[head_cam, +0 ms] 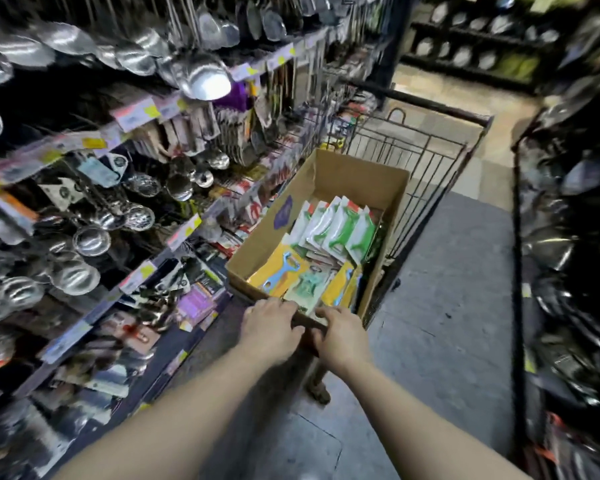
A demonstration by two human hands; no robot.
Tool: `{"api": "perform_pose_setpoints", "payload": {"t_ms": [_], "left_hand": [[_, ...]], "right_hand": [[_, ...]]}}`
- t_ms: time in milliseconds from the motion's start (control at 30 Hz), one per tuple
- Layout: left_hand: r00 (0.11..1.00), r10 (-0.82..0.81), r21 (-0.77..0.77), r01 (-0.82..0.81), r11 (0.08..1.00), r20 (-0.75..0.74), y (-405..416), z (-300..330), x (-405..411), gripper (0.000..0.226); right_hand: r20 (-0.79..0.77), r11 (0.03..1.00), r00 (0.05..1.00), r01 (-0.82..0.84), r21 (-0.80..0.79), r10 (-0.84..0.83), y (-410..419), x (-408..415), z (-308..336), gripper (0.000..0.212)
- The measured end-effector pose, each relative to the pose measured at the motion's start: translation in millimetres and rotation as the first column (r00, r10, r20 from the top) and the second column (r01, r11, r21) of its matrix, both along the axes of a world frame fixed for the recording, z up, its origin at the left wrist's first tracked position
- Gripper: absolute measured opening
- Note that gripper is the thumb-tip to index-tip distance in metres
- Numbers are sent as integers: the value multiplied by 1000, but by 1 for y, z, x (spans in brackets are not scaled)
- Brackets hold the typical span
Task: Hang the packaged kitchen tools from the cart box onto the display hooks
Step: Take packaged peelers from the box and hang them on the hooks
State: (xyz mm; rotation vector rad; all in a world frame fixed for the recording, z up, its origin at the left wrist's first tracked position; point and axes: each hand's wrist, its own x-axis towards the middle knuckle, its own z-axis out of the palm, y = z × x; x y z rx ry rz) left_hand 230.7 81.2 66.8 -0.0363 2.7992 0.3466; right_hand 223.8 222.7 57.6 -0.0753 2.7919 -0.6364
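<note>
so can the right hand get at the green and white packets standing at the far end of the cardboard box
Probably yes. The right hand rests at the cardboard box's near edge, the box top is open, and nothing covers the green and white packets; it only needs to reach forward over the yellow packets.

We see steel ladles [201, 77] hanging high on the shelving left of the wire cart [426, 157], with small strainers [137, 216] and price tags [137, 114] below them. Right of the cart runs grey floor [447, 306], then a dark rack [575, 237] of blurred goods.
</note>
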Motion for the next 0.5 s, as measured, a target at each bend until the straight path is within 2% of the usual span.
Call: {"api": "perform_pose_setpoints", "payload": {"t_ms": [233,500], "left_hand": [[996,-17,48,13,999,88,6,-22,-55,47],[966,-125,77,111,991,224,-9,-57,-155,52]], "right_hand": [[80,999,995,51,17,-53,12,-47,-20,41],[211,980,957,197,24,-197,6,-121,-43,41]]}}
